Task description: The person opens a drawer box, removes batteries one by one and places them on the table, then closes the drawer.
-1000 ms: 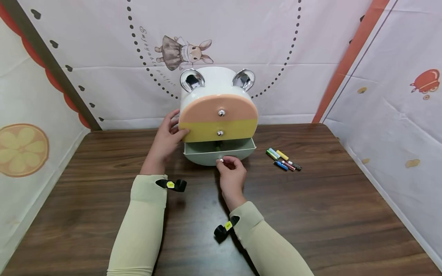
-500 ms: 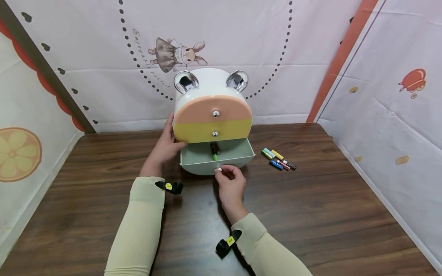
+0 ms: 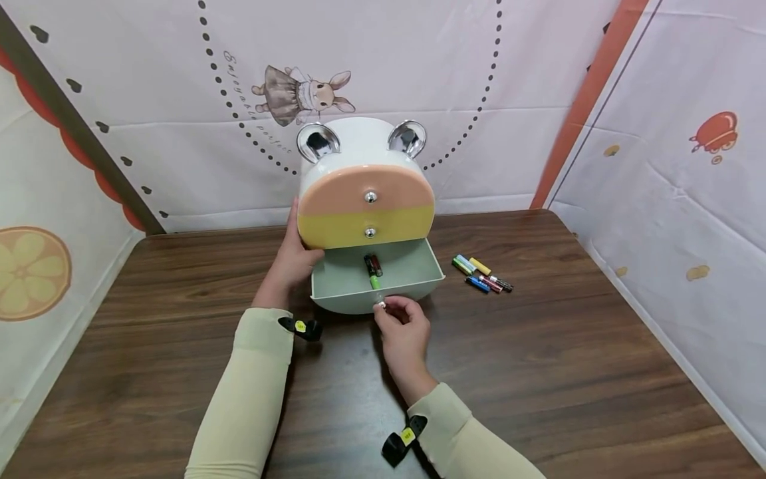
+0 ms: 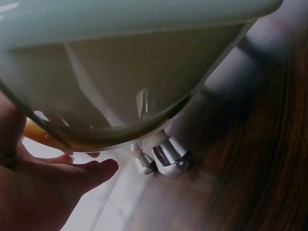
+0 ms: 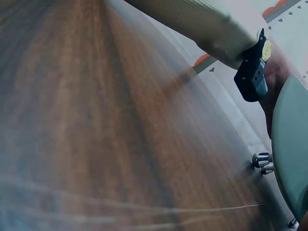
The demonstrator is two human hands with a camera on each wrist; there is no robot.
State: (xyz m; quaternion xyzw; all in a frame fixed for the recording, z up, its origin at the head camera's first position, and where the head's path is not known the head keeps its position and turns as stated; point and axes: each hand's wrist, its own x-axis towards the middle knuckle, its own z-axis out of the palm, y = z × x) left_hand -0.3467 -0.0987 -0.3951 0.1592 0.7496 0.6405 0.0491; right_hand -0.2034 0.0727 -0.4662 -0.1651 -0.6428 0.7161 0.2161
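A small rounded drawer cabinet (image 3: pixel 366 189) with white, peach and yellow parts stands at the table's back. Its pale green bottom drawer (image 3: pixel 341 273) is pulled out. Inside lie a green-and-black marker (image 3: pixel 374 282) and a dark marker (image 3: pixel 376 263). My right hand (image 3: pixel 407 339) pinches the silver knob (image 3: pixel 380 304) of that drawer with thumb and fingertips. Against the cabinet's left side rests my left hand (image 3: pixel 290 266), thumb at the front edge; its fingers are partly hidden behind the side. The left wrist view shows this thumb (image 4: pixel 98 173) extended below the cabinet's curved edge.
Several short markers (image 3: pixel 481 274) lie on the wooden table (image 3: pixel 538 372) right of the cabinet. Silver feet (image 4: pixel 171 156) hold the cabinet off the tabletop. Two shiny ears (image 3: pixel 408 138) stick out on top. A printed cloth (image 3: pixel 467 80) hangs close behind.
My right hand has drawn the green drawer farther out toward me, bringing the markers inside into view. The left hand has stayed at the cabinet's side.
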